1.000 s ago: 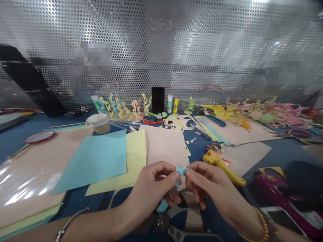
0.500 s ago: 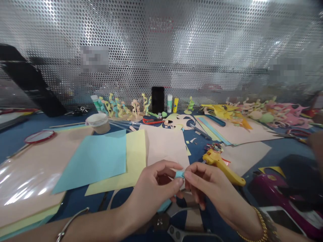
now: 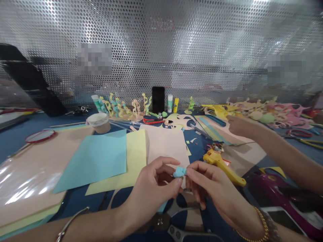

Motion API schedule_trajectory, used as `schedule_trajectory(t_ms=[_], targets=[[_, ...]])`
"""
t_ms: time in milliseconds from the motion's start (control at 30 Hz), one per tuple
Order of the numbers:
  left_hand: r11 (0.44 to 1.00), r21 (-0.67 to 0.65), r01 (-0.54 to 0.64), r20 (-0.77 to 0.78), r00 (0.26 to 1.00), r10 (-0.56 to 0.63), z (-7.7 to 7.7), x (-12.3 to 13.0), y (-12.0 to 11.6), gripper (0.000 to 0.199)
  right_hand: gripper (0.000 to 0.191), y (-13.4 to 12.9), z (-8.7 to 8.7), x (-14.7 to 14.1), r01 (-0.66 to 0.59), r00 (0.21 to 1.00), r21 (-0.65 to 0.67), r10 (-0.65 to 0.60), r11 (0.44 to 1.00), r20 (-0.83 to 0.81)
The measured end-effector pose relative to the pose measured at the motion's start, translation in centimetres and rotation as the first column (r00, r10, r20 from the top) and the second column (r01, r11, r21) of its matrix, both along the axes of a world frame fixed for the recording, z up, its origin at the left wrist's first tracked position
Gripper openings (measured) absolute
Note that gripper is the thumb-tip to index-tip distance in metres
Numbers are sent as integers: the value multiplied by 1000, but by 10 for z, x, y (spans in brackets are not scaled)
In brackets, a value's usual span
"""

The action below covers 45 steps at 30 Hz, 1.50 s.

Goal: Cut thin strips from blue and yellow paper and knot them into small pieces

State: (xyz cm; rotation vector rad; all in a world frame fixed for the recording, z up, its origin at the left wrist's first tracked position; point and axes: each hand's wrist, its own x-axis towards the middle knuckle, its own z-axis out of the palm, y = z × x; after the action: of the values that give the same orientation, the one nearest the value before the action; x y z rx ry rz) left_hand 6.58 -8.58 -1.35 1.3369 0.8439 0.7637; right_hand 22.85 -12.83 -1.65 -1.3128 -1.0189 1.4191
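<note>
My left hand [image 3: 153, 181] and my right hand [image 3: 209, 183] pinch a small rolled piece of light blue paper [image 3: 179, 172] between their fingertips, above a peach paper sheet [image 3: 164, 144]. The piece is crumpled or curled, and its exact shape is partly hidden by my fingers. A yellow rotary cutter [image 3: 222, 164] lies just beyond my right hand. To the left of my left hand are a light blue paper sheet [image 3: 91, 161] and a pale yellow sheet [image 3: 128, 161].
A co-worker's hand [image 3: 239, 126] reaches in from the right over the paper stacks. Paper cut-outs, a glue stick [image 3: 170, 103], a phone [image 3: 158, 100] and a paper cup [image 3: 98, 122] stand at the back, before a perforated metal screen [image 3: 161, 43]. Scissors [image 3: 176, 233] lie below my hands.
The blue paper is now wound into a tighter, compact piece between my fingertips. A co-worker's hand and forearm have come in from the right over the paper stacks.
</note>
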Motion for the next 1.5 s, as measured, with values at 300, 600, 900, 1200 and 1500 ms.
schedule_trajectory(t_ms=[300, 600, 900, 1200, 1500], targets=[[995, -82, 50, 71, 996, -45, 0, -1, 2, 26, 34, 1, -4, 4, -6, 999, 65, 4, 998, 41], [997, -55, 49, 28, 998, -47, -2, -1, 2, 22, 31, 0, -3, 4, 5, 994, 61, -12, 998, 111], [1000, -16, 19, 24, 1000, -19, -5, -2, 3, 14, 19, -4, -2, 7, 7, 980, 151, -37, 989, 194], [920, 388, -59, 41, 998, 47, -6, -9, 1, 21, 9, -11, 6, 3, -96, 932, 424, -68, 901, 355], [818, 574, 36, -64, 998, 1, -7, -15, -3, 20, 18, -16, 11, 5, -314, 757, 646, -227, 696, 613]])
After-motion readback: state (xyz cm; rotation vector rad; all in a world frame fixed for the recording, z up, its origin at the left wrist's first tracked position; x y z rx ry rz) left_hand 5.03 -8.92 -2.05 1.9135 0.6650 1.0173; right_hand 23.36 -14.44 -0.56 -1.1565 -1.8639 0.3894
